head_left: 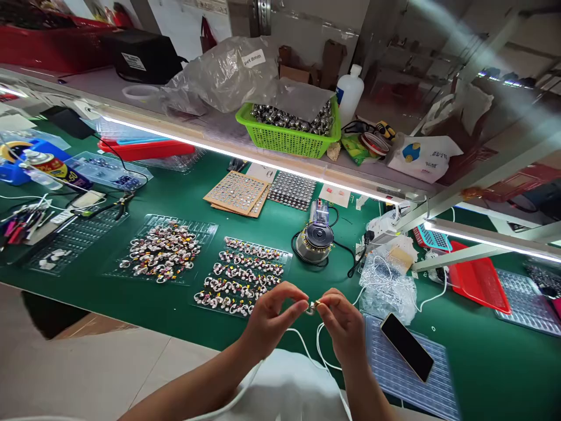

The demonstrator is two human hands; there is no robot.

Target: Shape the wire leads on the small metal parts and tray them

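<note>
My left hand (277, 318) and my right hand (342, 324) meet above the bench's front edge. Thumb and forefinger of each pinch a small white-wired part (310, 310), which has a looped white end on the left and a yellowish bit at the right fingertips. Its finer detail is too small to make out. Left of my hands, similar looped parts (245, 272) lie in rows on a clear tray. Farther left, another clear tray carries a loose heap of such parts (164, 251). Behind my hands stands a round black-topped device (316, 237) with a cable.
On the right, a phone (407, 346) lies on stacked clear trays (381, 380), near a bubble-wrap bag (388, 286) and a red tray (477, 278). A lit shelf (210, 137) overhangs the back, bearing a green basket (291, 140) of metal balls. White cables (324, 351) cross below my hands.
</note>
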